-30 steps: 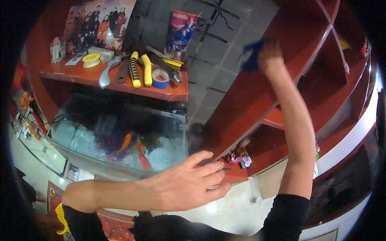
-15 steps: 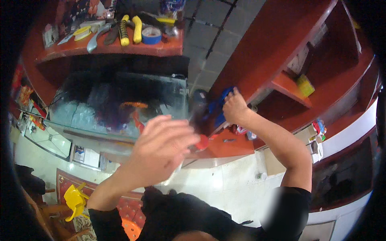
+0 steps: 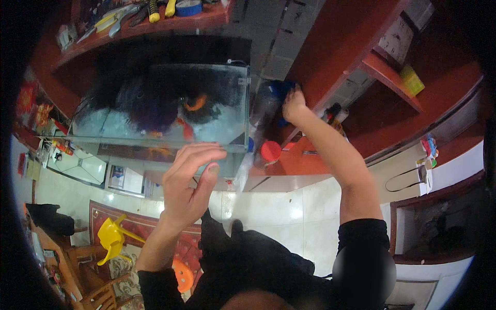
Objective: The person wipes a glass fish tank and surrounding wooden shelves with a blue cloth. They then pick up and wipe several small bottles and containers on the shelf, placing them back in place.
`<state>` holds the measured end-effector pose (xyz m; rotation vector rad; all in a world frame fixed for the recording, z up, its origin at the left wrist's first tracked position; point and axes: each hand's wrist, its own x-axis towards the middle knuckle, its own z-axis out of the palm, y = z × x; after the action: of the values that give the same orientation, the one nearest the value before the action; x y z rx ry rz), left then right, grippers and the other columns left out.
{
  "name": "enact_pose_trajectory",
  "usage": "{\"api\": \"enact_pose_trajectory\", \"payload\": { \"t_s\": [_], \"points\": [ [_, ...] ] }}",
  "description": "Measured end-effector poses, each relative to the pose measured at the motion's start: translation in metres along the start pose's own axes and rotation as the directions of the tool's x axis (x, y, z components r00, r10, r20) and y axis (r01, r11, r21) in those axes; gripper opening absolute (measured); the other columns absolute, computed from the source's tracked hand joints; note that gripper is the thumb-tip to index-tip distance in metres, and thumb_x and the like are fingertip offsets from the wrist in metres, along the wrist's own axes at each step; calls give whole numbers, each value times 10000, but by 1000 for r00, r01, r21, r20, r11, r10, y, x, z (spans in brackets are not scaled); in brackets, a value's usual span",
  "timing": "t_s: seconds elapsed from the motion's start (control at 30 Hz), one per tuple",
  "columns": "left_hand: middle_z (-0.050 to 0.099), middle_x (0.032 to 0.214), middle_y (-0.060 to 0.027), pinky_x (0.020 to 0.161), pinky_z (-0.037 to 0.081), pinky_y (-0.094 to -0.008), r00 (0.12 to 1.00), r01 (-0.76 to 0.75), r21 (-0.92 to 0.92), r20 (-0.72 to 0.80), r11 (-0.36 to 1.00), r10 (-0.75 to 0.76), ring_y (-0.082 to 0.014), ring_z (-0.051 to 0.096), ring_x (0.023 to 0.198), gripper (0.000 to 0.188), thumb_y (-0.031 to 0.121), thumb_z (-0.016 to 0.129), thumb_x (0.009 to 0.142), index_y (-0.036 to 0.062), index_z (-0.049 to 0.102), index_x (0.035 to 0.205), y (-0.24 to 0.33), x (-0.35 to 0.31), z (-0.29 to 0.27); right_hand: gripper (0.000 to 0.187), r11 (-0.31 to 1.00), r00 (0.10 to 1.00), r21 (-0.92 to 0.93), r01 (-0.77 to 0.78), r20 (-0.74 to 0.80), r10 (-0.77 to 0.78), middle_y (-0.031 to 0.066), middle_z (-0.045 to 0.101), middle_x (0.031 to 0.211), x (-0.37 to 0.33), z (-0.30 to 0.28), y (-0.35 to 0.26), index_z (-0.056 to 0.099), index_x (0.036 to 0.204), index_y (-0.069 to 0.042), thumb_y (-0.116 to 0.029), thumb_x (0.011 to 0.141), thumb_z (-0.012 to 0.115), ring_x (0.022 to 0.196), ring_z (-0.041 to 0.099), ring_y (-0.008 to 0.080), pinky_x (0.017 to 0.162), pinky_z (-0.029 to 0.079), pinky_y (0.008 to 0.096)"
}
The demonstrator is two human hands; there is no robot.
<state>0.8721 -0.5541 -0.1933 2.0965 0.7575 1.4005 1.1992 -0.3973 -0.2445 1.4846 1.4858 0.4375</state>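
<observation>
My right hand (image 3: 295, 107) is closed on a blue cloth (image 3: 279, 89), pressed near the side of the dark red wooden cabinet (image 3: 330, 57); its fingertips are partly hidden. Beside the front edge of a glass tank (image 3: 240, 98), my left hand (image 3: 188, 178) is raised, fingers curved and thumb apart, with nothing in it. I cannot tell whether it touches the glass. Orange shapes (image 3: 195, 102) show in the tank. Between my hands stands a container with a red lid (image 3: 270, 151).
A shelf (image 3: 199, 21) at the far left holds a roll of blue tape (image 3: 188, 7) and yellow-handled tools (image 3: 153, 11). In the right cabinet a yellow box (image 3: 412, 80) sits by a divider. A yellow plastic chair (image 3: 112, 239) and an orange stool (image 3: 183, 274) stand lower left.
My left hand has drawn back leftward from the red lid. My right hand still grips the blue cloth. The whole view has shifted, so the far shelf sits higher in it.
</observation>
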Motion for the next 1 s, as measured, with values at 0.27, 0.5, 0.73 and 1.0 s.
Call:
{"api": "enact_pose_trajectory", "payload": {
  "t_s": [0.27, 0.5, 0.73, 1.0],
  "points": [
    [688, 1062, -142, 905, 480, -329, 977, 188, 3, -99, 982, -186, -248, 653, 1009, 194, 6, 598, 885, -2, 671, 1064, -9, -41, -10, 289, 933, 967, 260, 248, -119, -224, 96, 661, 1250, -41, 24, -38, 718, 1151, -145, -195, 930, 540, 1182, 606, 242, 1012, 394, 409],
    [683, 1041, -74, 909, 454, -275, 818, 501, -91, -275, 861, -505, -152, 615, 992, 170, 15, 565, 931, -9, 670, 1061, -35, -116, -27, 149, 678, 634, 585, 445, -741, 223, 178, 659, 895, -132, 60, -53, 706, 924, -39, -77, 808, 620, 864, 627, 371, 793, 481, 460],
    [693, 1028, -64, 903, 468, -279, 665, 627, -211, -358, 750, -656, -139, 628, 986, 160, 36, 565, 960, -8, 667, 1076, -39, -181, -13, 269, 170, 886, 974, 151, -210, 413, 258, 634, 1053, -120, 185, -111, 637, 1066, 49, -132, 867, 614, 991, 585, 453, 886, 483, 514],
    [706, 986, -80, 876, 483, -279, 679, 633, -216, -306, 744, -667, -138, 640, 970, 174, 62, 563, 970, -21, 655, 1093, -33, -192, 5, 347, 468, 830, 883, -37, -234, 506, 278, 564, 1271, -76, 222, -249, 641, 1138, 30, -116, 827, 590, 1188, 494, 406, 860, 494, 533]
  ]
}}
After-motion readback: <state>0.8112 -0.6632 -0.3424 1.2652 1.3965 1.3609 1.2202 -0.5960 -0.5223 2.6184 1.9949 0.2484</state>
